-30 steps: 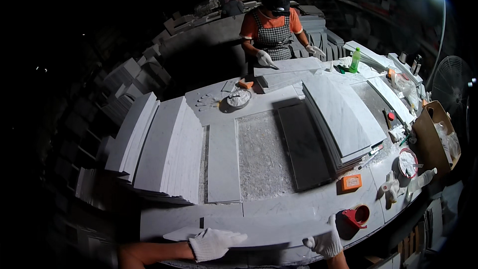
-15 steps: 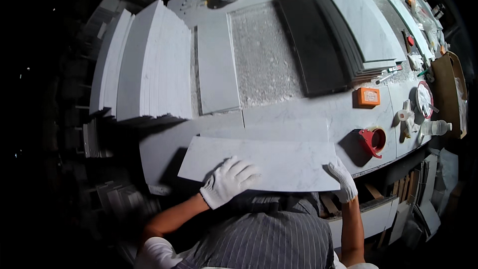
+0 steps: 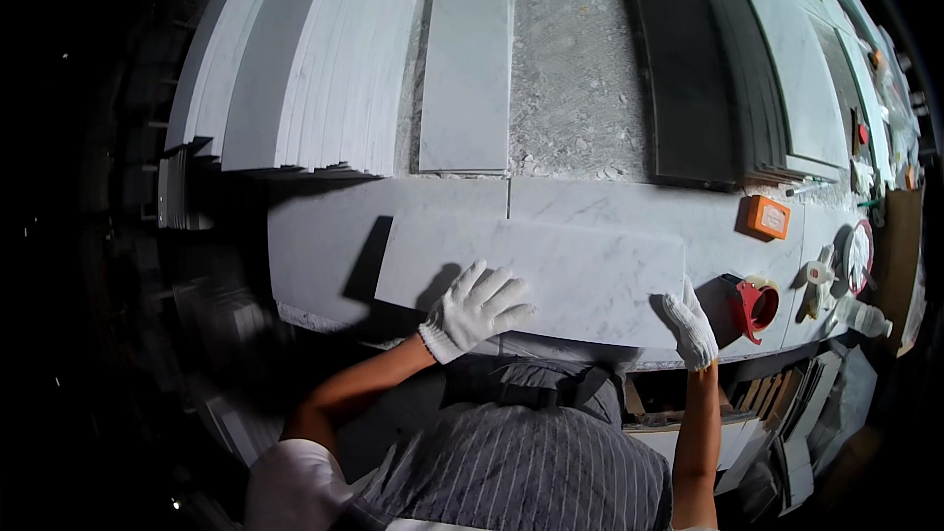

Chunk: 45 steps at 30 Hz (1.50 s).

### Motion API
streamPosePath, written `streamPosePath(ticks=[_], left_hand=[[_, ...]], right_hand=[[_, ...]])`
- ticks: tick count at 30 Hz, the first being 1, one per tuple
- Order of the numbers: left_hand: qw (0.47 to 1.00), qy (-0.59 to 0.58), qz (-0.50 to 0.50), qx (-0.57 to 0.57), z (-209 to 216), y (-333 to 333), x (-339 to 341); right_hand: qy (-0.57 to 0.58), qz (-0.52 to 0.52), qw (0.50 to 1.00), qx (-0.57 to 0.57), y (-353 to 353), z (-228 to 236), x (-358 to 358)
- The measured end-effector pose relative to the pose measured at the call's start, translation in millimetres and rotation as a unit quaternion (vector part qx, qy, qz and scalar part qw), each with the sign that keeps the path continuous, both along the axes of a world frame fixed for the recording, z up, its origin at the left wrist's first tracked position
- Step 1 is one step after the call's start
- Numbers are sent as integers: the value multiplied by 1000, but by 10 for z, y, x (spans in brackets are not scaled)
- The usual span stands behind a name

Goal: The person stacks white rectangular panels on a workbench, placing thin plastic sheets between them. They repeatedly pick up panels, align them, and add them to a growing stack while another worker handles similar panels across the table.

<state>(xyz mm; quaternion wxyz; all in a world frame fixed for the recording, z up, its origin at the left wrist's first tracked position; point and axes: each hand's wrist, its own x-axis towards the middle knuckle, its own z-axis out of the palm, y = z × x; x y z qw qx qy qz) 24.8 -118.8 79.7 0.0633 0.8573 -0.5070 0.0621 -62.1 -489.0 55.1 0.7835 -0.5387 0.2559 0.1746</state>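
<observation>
A pale slab point(image 3: 580, 275) is at the desk's point(image 3: 315, 251) near edge, the left hand point(image 3: 474, 313) on it, fingers spread, the right hand point(image 3: 694, 332) at its end (grip cannot be told); a red-rimmed bowl point(image 3: 870, 261) contains white material point(image 3: 857, 251).

Desk point(image 3: 313, 246): pale, grey-veined top, front edge rough. Front: one white slab point(image 3: 551, 275); full contact with the top cannot be confirmed. Left: a row of upright slabs point(image 3: 334, 74). Centre: one flat panel point(image 3: 464, 79), beside a gritty patch point(image 3: 580, 74) strewn with chips. Right: a stack of boards point(image 3: 801, 88); nearer, an orange box point(image 3: 768, 218) and a red tape dispenser point(image 3: 753, 309). Far right: a clear bottle point(image 3: 865, 318) on its side, and a red-rimmed bowl point(image 3: 869, 254) holding white powder point(image 3: 857, 254).
</observation>
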Motion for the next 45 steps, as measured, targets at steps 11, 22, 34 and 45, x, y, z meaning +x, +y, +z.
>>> streamPosePath(ticks=[11,22,34,45], left_hand=[[996,54,18,-67,-533,28,-42],[976,206,29,58,-101,73,-72],[978,130,164,-15,-163,240,-346],[773,154,593,-165,-442,1100,-211]], right_hand=[[-11,143,929,-341,-49,-341,168],[3,249,688,-682,50,1,293],[-193,-153,787,-566,-30,632,165],[-58,-4,814,-577,9,-358,-572]])
